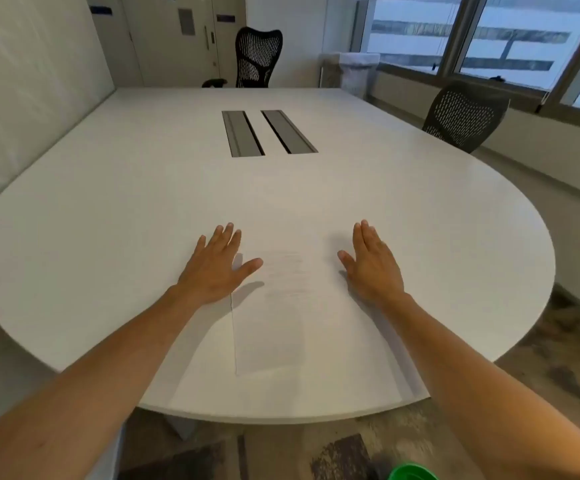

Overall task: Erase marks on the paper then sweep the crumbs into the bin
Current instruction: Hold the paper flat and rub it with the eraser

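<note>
A white sheet of paper (274, 327) lies flat on the white table (108, 202) near its front edge, with faint pencil lines across its upper half. My left hand (217, 266) is flat with fingers straight at the paper's upper left corner, thumb over the sheet. My right hand (373, 263) is flat with straight fingers at the paper's right side. Neither hand holds anything. A green bin's rim (409, 472) shows on the floor at the bottom edge, below my right forearm. I see no eraser and no crumbs.
Two grey cable slots (268, 132) sit in the table's middle. One black mesh chair (258, 57) stands at the far end, another (463, 116) at the right side. A white lined bin (358, 72) stands by the window. Patterned carpet lies below.
</note>
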### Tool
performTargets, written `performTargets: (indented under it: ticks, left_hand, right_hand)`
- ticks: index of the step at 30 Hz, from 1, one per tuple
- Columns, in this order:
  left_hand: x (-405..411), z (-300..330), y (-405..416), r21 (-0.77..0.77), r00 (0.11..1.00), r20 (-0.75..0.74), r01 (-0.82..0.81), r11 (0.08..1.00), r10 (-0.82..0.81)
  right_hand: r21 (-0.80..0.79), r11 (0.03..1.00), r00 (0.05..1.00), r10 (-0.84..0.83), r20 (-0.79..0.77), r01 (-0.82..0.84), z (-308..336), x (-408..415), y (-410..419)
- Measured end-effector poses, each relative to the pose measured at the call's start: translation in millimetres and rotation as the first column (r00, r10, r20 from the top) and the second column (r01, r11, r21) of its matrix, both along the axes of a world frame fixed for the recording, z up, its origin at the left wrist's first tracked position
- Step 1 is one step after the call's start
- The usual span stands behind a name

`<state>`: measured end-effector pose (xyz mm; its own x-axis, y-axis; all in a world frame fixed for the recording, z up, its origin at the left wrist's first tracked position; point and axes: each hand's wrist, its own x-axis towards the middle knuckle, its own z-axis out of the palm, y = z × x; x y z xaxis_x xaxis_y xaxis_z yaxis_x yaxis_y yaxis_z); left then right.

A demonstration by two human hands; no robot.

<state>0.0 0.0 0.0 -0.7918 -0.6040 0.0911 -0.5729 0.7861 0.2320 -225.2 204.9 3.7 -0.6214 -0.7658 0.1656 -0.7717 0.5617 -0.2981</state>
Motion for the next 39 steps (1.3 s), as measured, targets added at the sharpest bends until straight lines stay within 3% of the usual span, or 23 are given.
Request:
performTargets:
  ticks: [4, 8, 13, 17, 23, 29, 35, 39]
  left_hand:
    - [2, -9, 6, 0.094, 0.998, 0.051, 0.022, 0.995, -0.027]
    - [1, -15, 4, 0.078, 0.996, 0.082, 0.020, 0.997, -0.026]
    - [2, -17, 5, 0.035, 0.996, 0.087, 0.015, 0.999, -0.018]
    - [1, -18, 6, 0.023, 0.996, 0.086, 0.002, 1.000, -0.004]
    - [-1, -22, 5, 0.002, 0.997, 0.081, 0.005, 1.000, -0.005]
    - [-1, -23, 6, 0.005, 0.998, 0.062, 0.033, 0.999, -0.033]
    - [2, -21, 6, -0.008, 0.994, 0.057, 0.090, 0.996, -0.089]
    - [1, -22, 2, -0.013, 0.982, 0.086, 0.171, 0.985, -0.170]
  right_hand:
    - [0.028, 0.998, 0.994, -0.063, 0.092, 0.060, -6, 0, 2]
    - [-0.031, 0.994, 0.990, -0.100, 0.095, 0.103, -10, 0, 1]
    - [-0.108, 0.980, 0.974, -0.179, -0.136, 0.165, -9, 6, 3]
    - [-0.217, 0.960, 0.984, -0.180, 0.017, 0.179, -11, 1, 5]
    - [-0.359, 0.924, 0.982, -0.075, 0.173, 0.134, -2, 10, 4]
    - [-0.478, 0.879, 0.947, 0.158, 0.281, -0.005, 12, 51, -26]
    - [-0.333, 0.916, 0.946, 0.286, 0.156, -0.222, 1, 72, -40]
    - [-0.313, 0.908, 0.941, 0.323, 0.102, -0.278, 1, 74, -37]
